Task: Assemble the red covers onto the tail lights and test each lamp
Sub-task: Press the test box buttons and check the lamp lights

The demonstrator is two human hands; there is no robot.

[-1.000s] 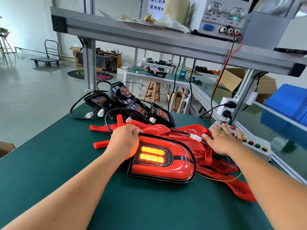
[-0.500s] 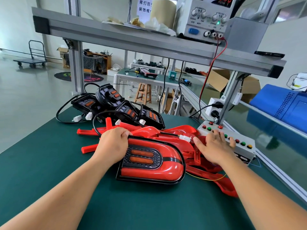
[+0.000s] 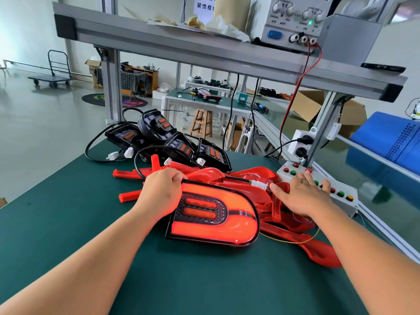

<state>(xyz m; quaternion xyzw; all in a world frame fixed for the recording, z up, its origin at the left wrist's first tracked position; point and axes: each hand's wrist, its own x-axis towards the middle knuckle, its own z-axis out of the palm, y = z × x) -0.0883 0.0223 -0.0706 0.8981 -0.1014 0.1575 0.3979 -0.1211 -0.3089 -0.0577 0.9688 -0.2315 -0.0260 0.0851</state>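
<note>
An assembled tail light (image 3: 213, 214) with its red cover on lies on the green bench, its red outer band glowing. My left hand (image 3: 162, 192) grips its far left edge, fingers curled over the rim. My right hand (image 3: 304, 194) lies flat with straight fingers on the white button box (image 3: 341, 192), fingertips on the buttons. A white connector (image 3: 259, 184) with a black cable lies between my hands. Loose red covers (image 3: 254, 176) are piled behind and to the right of the lamp. Several uncovered black tail lights (image 3: 172, 142) with cables sit further back.
A power supply (image 3: 293, 21) stands on the upper shelf, with red and black leads hanging down towards the button box. An aluminium frame post (image 3: 112, 87) rises at the bench's back left. A blue folder (image 3: 391, 142) lies at the right. Thin yellow wire (image 3: 295, 241) trails by the lamp.
The lamp's two centre bars glowed amber a second ago, then went dark. Now the red outer band is lit. My right hand's fingers have shifted slightly on the button box; my left hand keeps its grip.
</note>
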